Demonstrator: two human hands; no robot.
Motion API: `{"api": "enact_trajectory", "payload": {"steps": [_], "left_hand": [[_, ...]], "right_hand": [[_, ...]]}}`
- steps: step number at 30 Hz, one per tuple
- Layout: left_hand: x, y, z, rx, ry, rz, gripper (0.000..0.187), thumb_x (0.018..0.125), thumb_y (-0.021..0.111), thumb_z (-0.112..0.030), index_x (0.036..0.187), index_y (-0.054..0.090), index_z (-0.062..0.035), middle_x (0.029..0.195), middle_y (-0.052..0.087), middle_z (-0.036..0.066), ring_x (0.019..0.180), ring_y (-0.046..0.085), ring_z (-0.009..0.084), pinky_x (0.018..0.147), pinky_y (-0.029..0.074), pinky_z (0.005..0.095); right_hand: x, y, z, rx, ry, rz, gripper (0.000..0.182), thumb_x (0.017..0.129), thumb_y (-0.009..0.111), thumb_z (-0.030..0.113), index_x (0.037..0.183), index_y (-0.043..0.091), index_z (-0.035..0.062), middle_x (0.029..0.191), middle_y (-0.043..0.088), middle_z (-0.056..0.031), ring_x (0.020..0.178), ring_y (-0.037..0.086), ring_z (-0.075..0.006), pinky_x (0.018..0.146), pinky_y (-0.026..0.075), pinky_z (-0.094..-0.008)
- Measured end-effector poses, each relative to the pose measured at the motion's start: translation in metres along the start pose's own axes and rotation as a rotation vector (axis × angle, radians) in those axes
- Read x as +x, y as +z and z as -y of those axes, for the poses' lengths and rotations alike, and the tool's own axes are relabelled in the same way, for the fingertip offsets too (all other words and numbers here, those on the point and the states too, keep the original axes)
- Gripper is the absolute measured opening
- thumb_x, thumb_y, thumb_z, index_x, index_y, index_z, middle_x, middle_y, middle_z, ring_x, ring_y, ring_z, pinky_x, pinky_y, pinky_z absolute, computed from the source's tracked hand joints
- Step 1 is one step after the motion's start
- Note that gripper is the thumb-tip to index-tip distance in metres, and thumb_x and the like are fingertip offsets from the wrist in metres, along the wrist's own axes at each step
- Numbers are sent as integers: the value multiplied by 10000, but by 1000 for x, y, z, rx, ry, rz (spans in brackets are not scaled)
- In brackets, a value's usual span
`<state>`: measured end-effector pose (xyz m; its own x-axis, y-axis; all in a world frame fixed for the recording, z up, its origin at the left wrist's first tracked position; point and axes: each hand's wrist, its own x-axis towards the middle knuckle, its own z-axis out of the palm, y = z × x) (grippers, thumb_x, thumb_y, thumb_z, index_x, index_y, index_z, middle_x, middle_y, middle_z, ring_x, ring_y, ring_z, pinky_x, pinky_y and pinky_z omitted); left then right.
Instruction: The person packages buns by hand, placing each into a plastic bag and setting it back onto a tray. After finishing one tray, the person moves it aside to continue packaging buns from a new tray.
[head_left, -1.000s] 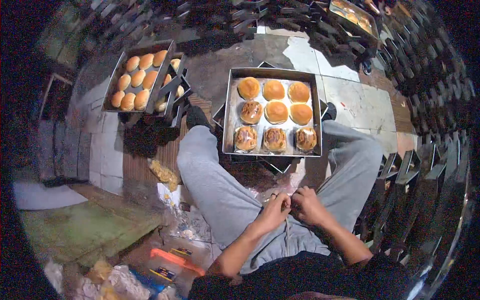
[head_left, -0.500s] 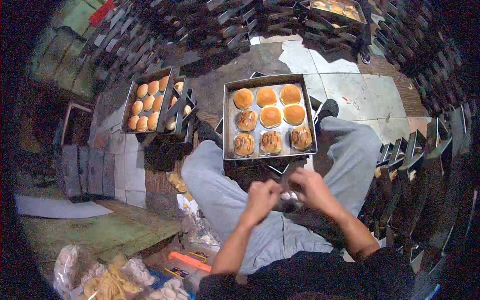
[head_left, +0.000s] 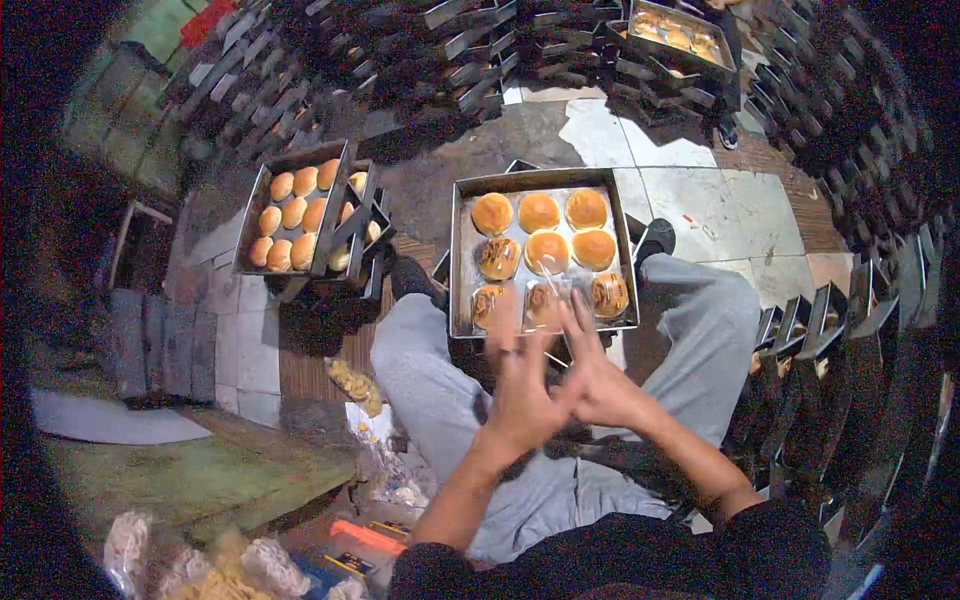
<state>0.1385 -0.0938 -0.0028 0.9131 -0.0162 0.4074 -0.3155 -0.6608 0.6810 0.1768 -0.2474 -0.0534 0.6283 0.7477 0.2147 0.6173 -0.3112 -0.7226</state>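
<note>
Tiled floor; bun tray roughly square-on

Golden buns — some wrapped — sit in a tray.

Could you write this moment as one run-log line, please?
Tray: buns in three rows, some in printed wrappers | Left hand: at near edge, blurred | Right hand: beside left, blurred | Grasp: unclear

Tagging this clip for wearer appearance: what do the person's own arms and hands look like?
Dark sleeves end near the elbows, leaving the forearms bare. The left hand and right hand are ungloved, their fingers blurred. A dark band, possibly a ring, shows on a left-hand finger.
</note>
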Motion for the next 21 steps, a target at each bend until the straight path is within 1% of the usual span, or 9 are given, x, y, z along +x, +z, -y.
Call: {"api": "enact_trajectory", "payload": {"steps": [1, 2, 3, 4, 9, 14, 16, 18, 21], "left_hand": [[6, 5, 9, -138, -179, -340, 492, 927, 700, -288, 1329, 567, -37, 1450, 505, 209, 1424, 398, 321, 1107, 373, 445], [5, 10, 34, -145, -189, -350, 492, 927, 700, -288, 1329, 567, -37, 1450, 505, 209, 1424, 398, 321, 1107, 373, 445], [2, 17, 70, -696, -557, -272, 502, 972, 656, -323, 1369, 517, -50, 1412, 530, 165, 1372, 442, 292, 1089, 381, 408], [1, 18, 95, -1256, -912, -171, 512, 1017, 612, -357, 1409, 466, -62, 1373, 555, 121, 1320, 486, 263, 1071, 389, 371], [12, -55, 168, -1066, -876, -838, 374, 1051, 552, -302, 1361, 521, -96, 1256, 608, 82, 1117, 612, 181, 882, 504, 301], [-4, -62, 190, -1170, -858, -709, 396, 1061, 520, -291, 1395, 520, -77, 1271, 606, 50, 1173, 641, 230, 850, 557, 339], [2, -72, 193, -1150, -888, -714, 391, 1067, 492, -285, 1387, 515, -63, 1319, 590, 78, 1216, 627, 279, 853, 570, 360], [9, -83, 193, -1219, -824, -671, 407, 1068, 472, -296, 1401, 489, -63, 1358, 577, 102, 1217, 621, 326, 847, 581, 387], [14, -84, 195, -1316, -742, -664, 430, 1066, 459, -314, 1422, 457, -73, 1404, 555, 134, 1235, 603, 371, 856, 587, 423]], "right_hand": [[12, 7, 10, 146, -3, -46, 884, 804, 699, 79, 1560, 248, 3, 1655, 9, -305, 1549, -45, -432, 1256, 91, -468], [24, 18, 22, 294, -3, -94, 931, 809, 683, 62, 1593, 183, 16, 1656, 11, -304, 1548, -51, -433, 1258, 70, -447], [38, 38, 40, 419, 46, -118, 962, 841, 650, 86, 1613, 80, 26, 1650, 30, -312, 1549, -18, -432, 1261, 78, -431], [52, 51, 47, 330, 183, -143, 851, 867, 611, 79, 1587, 165, -3, 1619, 176, -322, 1533, 148, -428, 1254, 157, -439], [132, 72, -3, 197, 185, -48, 293, 927, 603, 182, 1157, 638, 4, 1182, 641, -236, 1129, 627, -384, 980, 490, -470], [270, 107, -213, -352, 487, -139, 511, 976, 563, 404, 1130, 572, -83, 1130, 596, -349, 1060, 592, -503, 926, 478, -585], [317, 109, -273, -359, 630, -197, 671, 969, 554, 503, 1305, 474, -72, 1217, 551, -406, 1115, 580, -549, 957, 486, -566], [349, 120, -311, -323, 847, -213, 697, 915, 620, 554, 1192, 572, -84, 1144, 613, -387, 1089, 612, -529, 955, 502, -543], [352, 102, -285, -273, 700, -116, 599, 844, 697, 471, 1039, 663, -94, 967, 690, -311, 998, 679, -449, 888, 529, -498]]}}
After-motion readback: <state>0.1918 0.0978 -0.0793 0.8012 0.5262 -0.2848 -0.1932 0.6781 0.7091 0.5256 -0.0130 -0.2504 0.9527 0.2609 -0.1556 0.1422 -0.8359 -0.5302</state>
